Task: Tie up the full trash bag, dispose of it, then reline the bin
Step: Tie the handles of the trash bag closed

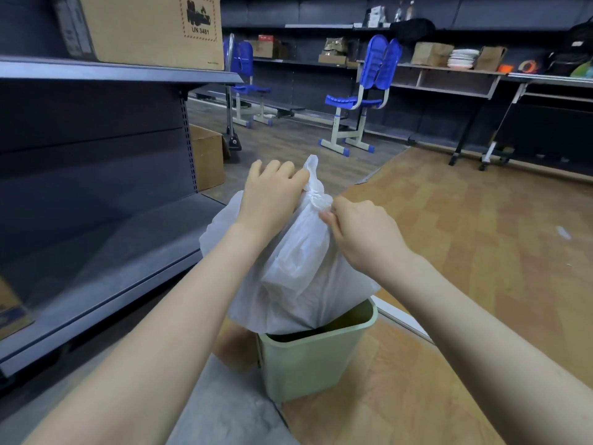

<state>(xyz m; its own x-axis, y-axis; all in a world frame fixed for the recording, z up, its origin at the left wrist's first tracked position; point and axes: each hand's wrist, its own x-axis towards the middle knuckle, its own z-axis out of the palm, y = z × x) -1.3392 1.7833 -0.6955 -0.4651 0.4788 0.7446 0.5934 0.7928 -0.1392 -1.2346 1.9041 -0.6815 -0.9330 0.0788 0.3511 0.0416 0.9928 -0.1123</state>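
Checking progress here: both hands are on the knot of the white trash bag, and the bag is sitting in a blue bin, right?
Not quite: the bin is pale green, not blue; the blue things are the chairs behind. The head view shows the left hand and right hand at the knot of the white trash bag, which sits in the bin.

The floor (pixel 481 220) is of light wooden boards, greyer further back. On the left stands a dark metal shelf unit (pixel 96 175) carrying a cardboard box (pixel 150 27). Two blue chairs (pixel 362 94) stand before long wall shelves (pixel 449 72) with boxes and, it seems, stacked plates.
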